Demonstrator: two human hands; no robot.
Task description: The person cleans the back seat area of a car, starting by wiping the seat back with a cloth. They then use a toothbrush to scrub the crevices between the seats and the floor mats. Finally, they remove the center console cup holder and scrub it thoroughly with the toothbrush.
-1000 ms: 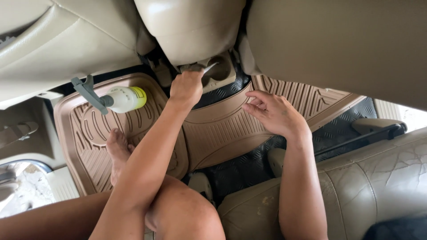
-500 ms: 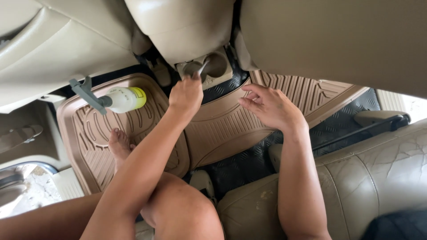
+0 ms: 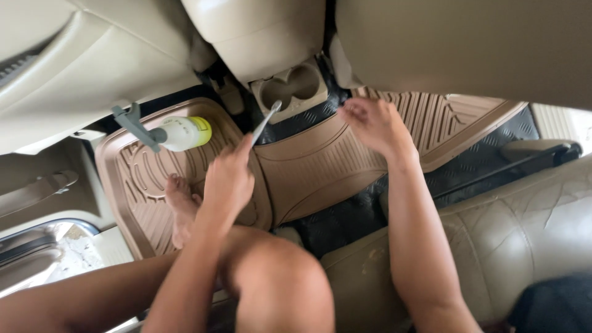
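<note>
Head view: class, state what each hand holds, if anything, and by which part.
The left hand grips a slim brush by the lower end of its handle, bristle end up. The right hand holds nothing.

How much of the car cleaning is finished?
Done: I can't tell; the tan floor mats show no obvious dirt. In hand: the left hand holds a small brush pointed at the cup holder; the right hand hovers over the middle mat. Left: the spray bottle lies on the mat, and dust marks the seat edge.
</note>
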